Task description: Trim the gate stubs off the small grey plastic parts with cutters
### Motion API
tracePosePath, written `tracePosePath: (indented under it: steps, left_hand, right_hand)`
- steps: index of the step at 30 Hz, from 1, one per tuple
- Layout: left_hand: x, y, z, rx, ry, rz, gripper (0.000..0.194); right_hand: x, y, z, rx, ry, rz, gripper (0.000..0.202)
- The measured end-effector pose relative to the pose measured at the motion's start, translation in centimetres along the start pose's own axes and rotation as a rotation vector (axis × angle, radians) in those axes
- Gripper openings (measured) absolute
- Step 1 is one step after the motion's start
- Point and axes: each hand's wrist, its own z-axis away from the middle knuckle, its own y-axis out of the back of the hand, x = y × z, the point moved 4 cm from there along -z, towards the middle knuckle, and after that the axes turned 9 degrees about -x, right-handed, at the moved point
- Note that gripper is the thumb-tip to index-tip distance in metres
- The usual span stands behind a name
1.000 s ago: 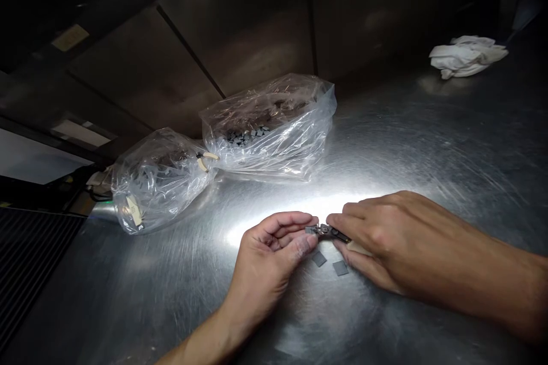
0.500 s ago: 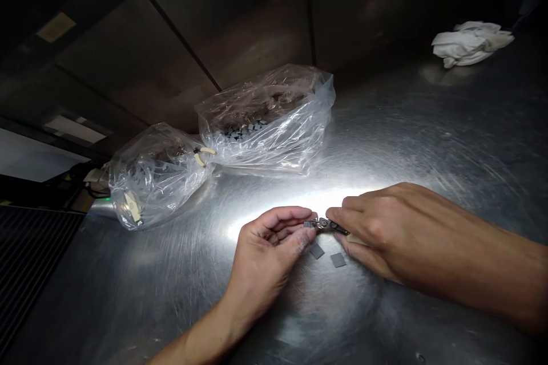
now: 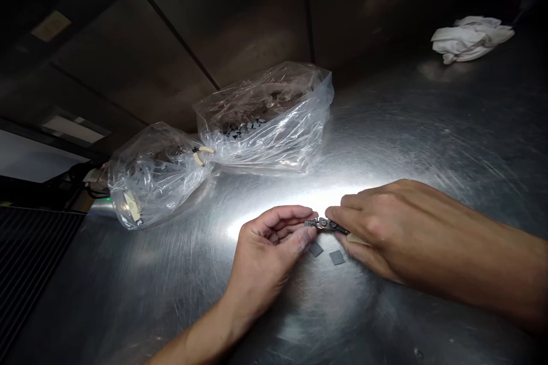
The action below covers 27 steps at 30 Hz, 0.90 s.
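Note:
Between thumb and fingers, my left hand [image 3: 268, 256] pinches a small grey piece [image 3: 310, 223], largely hidden by the fingertips. My right hand [image 3: 379, 228] is wrapped round a pair of nippers [image 3: 329, 224] with a pale handle, mostly covered by the palm. The tool's metal jaws meet the grey piece at my left fingertips. Just below the jaws, two flat grey squares lie on the metal table: one square [image 3: 315, 248] close to my left thumb, the other square [image 3: 337, 257] a little to the right.
Behind the hands stands a clear plastic bag [image 3: 278, 142] holding many small grey pieces. Left of it is a second clear bag [image 3: 160, 194], with cream-handled pliers [image 3: 199, 157] where the bags meet. A crumpled white cloth [image 3: 468, 40] lies at the back right of the metal table [image 3: 428, 142].
The nippers' jaws have closed slightly at the grey piece. Both hands otherwise hold nearly the same place, and the view has shifted a little.

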Motion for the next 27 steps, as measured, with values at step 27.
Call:
tracePosePath:
  steps: [27]
  left_hand:
    - [-0.02, -0.18, 0.08, -0.001, 0.024, -0.031, 0.018]
  right_hand:
    - [0.10, -0.39, -0.08, -0.119, -0.027, -0.025, 0.027]
